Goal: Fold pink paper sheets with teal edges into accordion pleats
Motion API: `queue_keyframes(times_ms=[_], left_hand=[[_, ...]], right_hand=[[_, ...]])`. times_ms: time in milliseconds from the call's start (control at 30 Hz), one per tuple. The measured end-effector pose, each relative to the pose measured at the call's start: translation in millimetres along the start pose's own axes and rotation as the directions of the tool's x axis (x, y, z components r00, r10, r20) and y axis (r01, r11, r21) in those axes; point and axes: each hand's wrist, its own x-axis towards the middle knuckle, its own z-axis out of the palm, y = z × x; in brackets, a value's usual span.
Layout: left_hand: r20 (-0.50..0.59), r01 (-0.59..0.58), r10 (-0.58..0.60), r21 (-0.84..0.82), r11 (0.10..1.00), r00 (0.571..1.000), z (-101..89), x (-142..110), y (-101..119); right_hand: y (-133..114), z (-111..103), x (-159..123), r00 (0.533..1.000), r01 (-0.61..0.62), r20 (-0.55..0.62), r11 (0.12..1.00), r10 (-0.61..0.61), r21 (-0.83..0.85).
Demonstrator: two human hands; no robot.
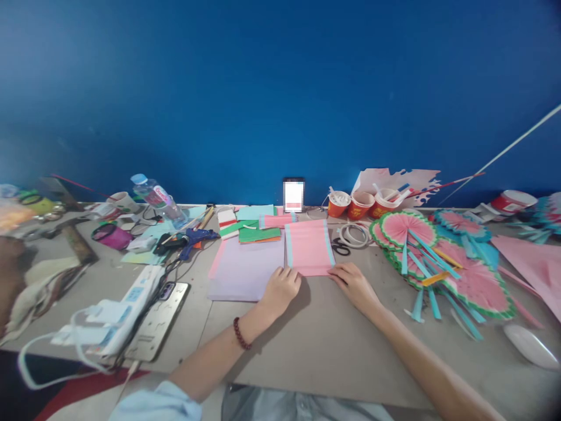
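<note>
A pink sheet of paper (309, 245) with light-blue strips down its left and right sides lies flat in front of me. My left hand (283, 287) has its fingers curled closed at the sheet's lower left corner. At the lower right corner, my right hand (354, 285) pinches the edge between thumb and fingers. Lilac paper (248, 272) lies to the left, close to my left hand. Black-handled scissors (340, 248) rest just beyond my right hand, their blades partly hidden. Green folded paper (259, 235) sits on top of the lilac sheet.
Pink rosette fans (405, 229) with green edges and blue strips spread to the right. Red paper cups (362, 204) stand near the wall beside a lit phone (293, 196). Leftward are a glue gun (195, 241), a tilted bottle (160, 199), another phone (160, 321) and a power strip (131, 307).
</note>
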Motion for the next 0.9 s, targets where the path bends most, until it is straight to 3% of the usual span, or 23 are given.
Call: queue_keyframes(times_ms=[300, 533, 900], left_hand=[[0.001, -0.006, 0.006, -0.03, 1.0, 1.0, 1.3, 3, -2], [-0.008, -0.065, 0.065, 0.029, 0.997, 0.998, 1.7, 4, -1], [0.0, -0.018, 0.018, -0.006, 1.0, 1.0, 2.1, 5, -3]], right_hand=[[-2, -2, 2, 0.999, 0.013, -0.04, 0.999, -0.015, -0.051], [-8, -6, 3, 0.986, 0.156, -0.015, 0.945, -0.167, -0.287], [-12, -5, 2, 0.982, 0.158, -0.049, 0.943, -0.18, -0.293]])
